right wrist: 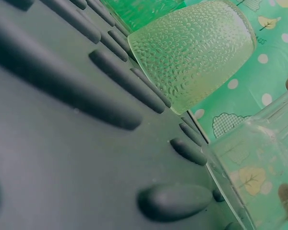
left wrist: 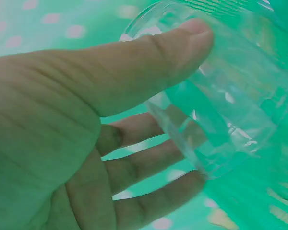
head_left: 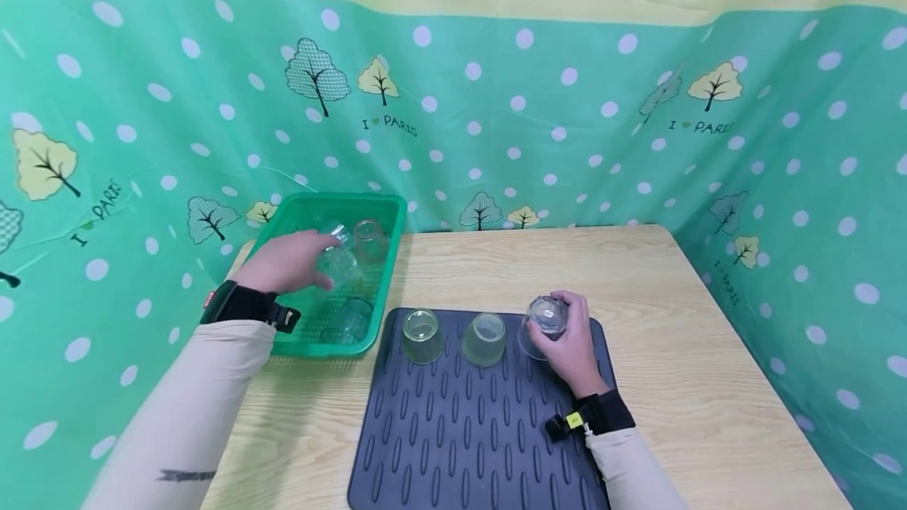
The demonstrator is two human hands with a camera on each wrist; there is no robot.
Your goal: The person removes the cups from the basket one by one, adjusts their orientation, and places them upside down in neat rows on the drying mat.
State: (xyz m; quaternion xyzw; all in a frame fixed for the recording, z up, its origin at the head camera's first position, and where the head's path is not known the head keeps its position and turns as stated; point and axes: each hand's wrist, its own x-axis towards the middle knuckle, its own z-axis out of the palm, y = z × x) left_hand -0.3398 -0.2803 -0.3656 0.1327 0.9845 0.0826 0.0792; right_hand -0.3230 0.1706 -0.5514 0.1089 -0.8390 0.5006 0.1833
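My left hand point(head_left: 289, 262) is inside the green basket, holding a clear drinking glass point(head_left: 342, 264) between thumb and fingers. In the left wrist view, the thumb lies along the tilted glass point(left wrist: 245, 105) near one end, with the fingers on its other side. Over at the mat's far right corner, my right hand point(head_left: 572, 341) grips an upside-down clear glass point(head_left: 547, 313) by its sides near the base. The rim of that glass point(right wrist: 235, 177) is right at the mat in the right wrist view; most of this hand is outside that view.
Two textured glasses, one at the left point(head_left: 422, 337) and one in the middle point(head_left: 485, 339), stand upside down along the far edge of the dark ridged mat point(head_left: 453, 431). The green basket point(head_left: 386, 290) holds more glasses, including one at its front point(head_left: 352, 317). A patterned curtain point(head_left: 496, 116) surrounds the wooden table point(head_left: 680, 384).
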